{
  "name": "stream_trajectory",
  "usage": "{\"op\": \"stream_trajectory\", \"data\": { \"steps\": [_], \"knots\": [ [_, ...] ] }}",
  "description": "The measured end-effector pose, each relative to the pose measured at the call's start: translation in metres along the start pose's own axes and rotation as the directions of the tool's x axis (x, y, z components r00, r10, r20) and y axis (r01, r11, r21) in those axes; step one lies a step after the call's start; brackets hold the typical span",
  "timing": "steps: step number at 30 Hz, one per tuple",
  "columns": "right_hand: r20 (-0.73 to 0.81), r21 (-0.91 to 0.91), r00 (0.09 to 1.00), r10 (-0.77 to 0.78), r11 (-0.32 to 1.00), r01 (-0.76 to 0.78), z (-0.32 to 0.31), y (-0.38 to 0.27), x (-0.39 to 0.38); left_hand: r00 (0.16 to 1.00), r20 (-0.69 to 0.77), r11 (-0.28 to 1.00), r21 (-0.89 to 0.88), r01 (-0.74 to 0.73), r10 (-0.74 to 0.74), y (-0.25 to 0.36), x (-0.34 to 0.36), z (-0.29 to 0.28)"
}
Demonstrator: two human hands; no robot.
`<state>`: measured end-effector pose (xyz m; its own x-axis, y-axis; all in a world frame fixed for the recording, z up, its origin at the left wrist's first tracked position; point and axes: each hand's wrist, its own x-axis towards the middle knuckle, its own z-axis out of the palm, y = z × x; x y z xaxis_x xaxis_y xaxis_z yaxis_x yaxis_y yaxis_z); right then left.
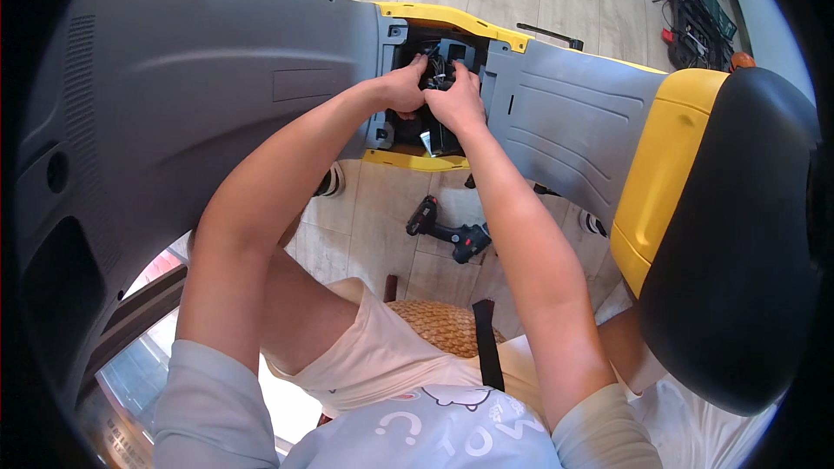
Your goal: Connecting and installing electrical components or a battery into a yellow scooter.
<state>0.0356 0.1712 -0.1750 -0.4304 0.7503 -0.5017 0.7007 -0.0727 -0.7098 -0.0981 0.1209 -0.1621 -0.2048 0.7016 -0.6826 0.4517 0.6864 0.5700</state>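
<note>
Both of my hands reach into an open compartment in the floor of a grey and yellow electric scooter. Dark wires bunch up between them. My left hand comes in from the left, its fingers closed on the wires. From the right, my right hand curls its fingers around the same bundle, close beside the left. Part of the grip is hidden by the hands and the dark interior. A grey block sits behind my right fingers, and a small white label shows at the compartment's near side.
Yellow side trim edges the compartment. The scooter's black seat rises at the right, its grey front panel at the left. A cordless drill lies on the wooden floor below. Open tool cases lie at the far right.
</note>
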Motion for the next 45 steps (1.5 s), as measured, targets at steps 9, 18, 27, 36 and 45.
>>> {"op": "stream_trajectory", "data": {
  "steps": [9, 18, 27, 36, 45],
  "knots": [
    [-0.014, -0.008, 1.000, -0.002, 1.000, 0.001, 0.000, 0.003, 0.001, 0.987, 0.153, 0.992, -0.108, 0.061, -0.044, 0.012, 0.003, -0.011],
    [-0.029, 0.032, 1.000, 0.001, 0.999, 0.000, 0.001, -0.001, -0.002, 0.984, 0.158, 0.986, -0.128, 0.103, -0.082, 0.020, 0.017, -0.014],
    [-0.017, 0.010, 1.000, -0.004, 1.000, 0.004, -0.001, -0.001, -0.006, 0.984, 0.149, 0.995, 0.021, 0.101, -0.103, 0.030, 0.018, -0.022],
    [-0.047, 0.032, 0.999, -0.007, 0.999, 0.008, 0.005, 0.011, 0.009, 0.909, -0.322, 0.964, 0.084, -0.251, 0.265, 0.005, -0.060, 0.012],
    [0.215, 0.459, 0.942, 0.256, 0.826, -0.329, 0.005, -0.001, 0.050, 0.930, -0.221, 0.921, 0.327, -0.214, 0.294, 0.039, -0.146, 0.045]
  ]
}}
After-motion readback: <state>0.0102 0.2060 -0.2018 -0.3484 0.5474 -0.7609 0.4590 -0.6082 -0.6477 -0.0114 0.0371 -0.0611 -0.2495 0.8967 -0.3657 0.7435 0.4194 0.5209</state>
